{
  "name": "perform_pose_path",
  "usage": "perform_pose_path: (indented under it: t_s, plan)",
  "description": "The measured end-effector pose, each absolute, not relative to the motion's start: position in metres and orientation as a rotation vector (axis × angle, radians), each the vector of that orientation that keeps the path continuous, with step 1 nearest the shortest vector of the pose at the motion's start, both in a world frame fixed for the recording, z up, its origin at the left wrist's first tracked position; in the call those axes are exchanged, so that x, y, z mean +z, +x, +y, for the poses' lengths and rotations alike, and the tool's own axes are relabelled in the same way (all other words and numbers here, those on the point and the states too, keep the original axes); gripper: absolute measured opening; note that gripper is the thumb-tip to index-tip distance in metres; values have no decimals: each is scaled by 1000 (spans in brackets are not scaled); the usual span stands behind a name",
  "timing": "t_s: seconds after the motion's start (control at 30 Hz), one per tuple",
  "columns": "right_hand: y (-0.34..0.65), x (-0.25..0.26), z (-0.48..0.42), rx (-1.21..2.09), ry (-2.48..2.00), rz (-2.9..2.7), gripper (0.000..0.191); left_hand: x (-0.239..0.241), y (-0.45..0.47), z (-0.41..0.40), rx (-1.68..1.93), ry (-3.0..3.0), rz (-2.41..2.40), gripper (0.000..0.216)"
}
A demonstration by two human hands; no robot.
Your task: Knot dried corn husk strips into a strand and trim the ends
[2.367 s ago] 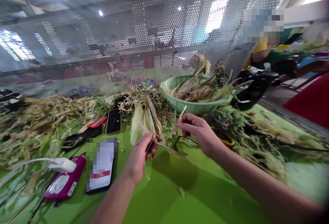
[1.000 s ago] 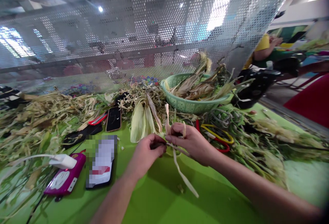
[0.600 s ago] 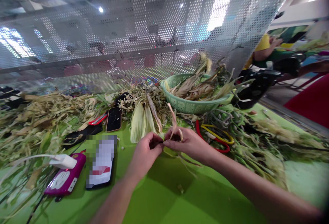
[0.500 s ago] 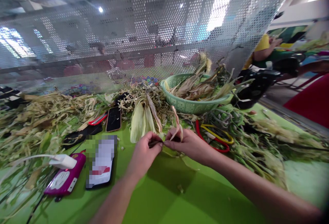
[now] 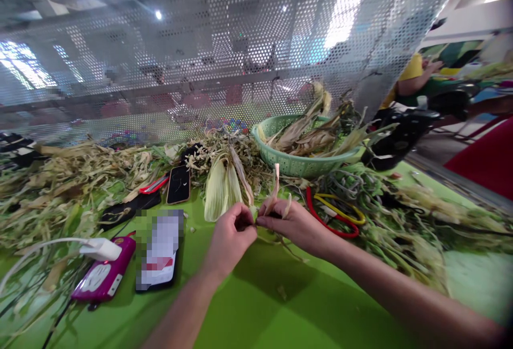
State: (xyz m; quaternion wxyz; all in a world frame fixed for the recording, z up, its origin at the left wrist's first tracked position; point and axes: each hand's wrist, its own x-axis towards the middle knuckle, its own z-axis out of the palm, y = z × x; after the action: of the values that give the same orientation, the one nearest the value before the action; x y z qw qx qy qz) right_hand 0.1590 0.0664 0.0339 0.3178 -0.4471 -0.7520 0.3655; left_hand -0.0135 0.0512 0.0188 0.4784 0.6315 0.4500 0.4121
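Observation:
Over the green table (image 5: 240, 311), my two hands meet fingertip to fingertip. My right hand (image 5: 294, 226) is closed on a dry corn husk strip (image 5: 274, 186), with one pale end standing up above the fingers and thin shreds hanging below. My left hand (image 5: 232, 237) pinches at the same strip where the fingertips meet; the piece between its fingers is mostly hidden. Just behind my hands lie broad pale corn husks (image 5: 222, 188).
A green basket (image 5: 304, 167) of dried husks stands behind, with red-and-yellow-handled scissors (image 5: 336, 215) in front. Left are a lit phone (image 5: 160, 253), a dark phone (image 5: 178, 185), a red cutter (image 5: 154, 184), a purple power bank (image 5: 104, 279) and heaped husks (image 5: 80, 172). A perforated screen (image 5: 180, 71) rises behind.
The upper end of the husk strip now stands straighter and slightly further right. My left fingers have curled a little, and both hands stay close together.

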Motion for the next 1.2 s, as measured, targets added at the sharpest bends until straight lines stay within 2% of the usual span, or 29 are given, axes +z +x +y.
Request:
perform_pose_path:
  t_s: [0.33, 0.53, 0.83, 1.03, 1.2]
  plan:
    - [159, 34, 64, 893, -1183, -1983, 19, 26, -16, 46, 925, 1760, 1196, 3]
    - [161, 36, 64, 874, -1182, -2049, 18, 27, -16, 45, 824, 1940, 1281, 15]
    - [161, 36, 65, 788, -1161, -2086, 17, 28, -16, 46, 818, 1836, 1273, 15]
    - [164, 37, 67, 819, -1201, -2046, 19, 26, -21, 50, 786, 1677, 1182, 15]
    - [170, 28, 72, 921, -1291, -1923, 25, 31, -20, 45, 852, 1797, 1245, 15]
